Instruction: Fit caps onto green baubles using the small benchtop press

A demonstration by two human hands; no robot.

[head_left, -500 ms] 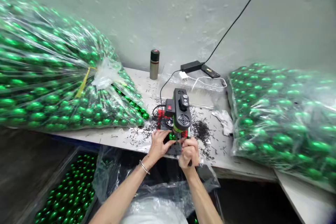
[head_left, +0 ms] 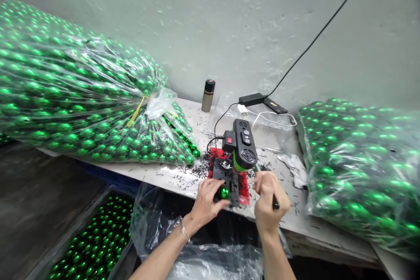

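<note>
A small black drill press [head_left: 246, 144] with a green collar stands on a black base plate over a red sheet [head_left: 243, 189]. My left hand [head_left: 207, 199], with a bracelet at the wrist, holds a shiny green ball [head_left: 224, 192] between thumb and fingers at the front of the base plate. The ball is off to the front left of the press head. To the right of the press, my right hand [head_left: 271, 199] is wrapped round a black-ended handle [head_left: 275, 202].
Big clear bags of green balls lie at the left [head_left: 82, 109] and right [head_left: 357, 162]. Behind the press are a bottle [head_left: 208, 96], a power adapter [head_left: 252, 99], cables and a phone [head_left: 275, 106]. A white glove [head_left: 295, 168] lies to the right. Below left is a crate of green balls [head_left: 95, 236].
My left hand has drawn the green ball forward, out from under the press head. My right hand has moved away to the right with the handle. The camera view has shifted.
</note>
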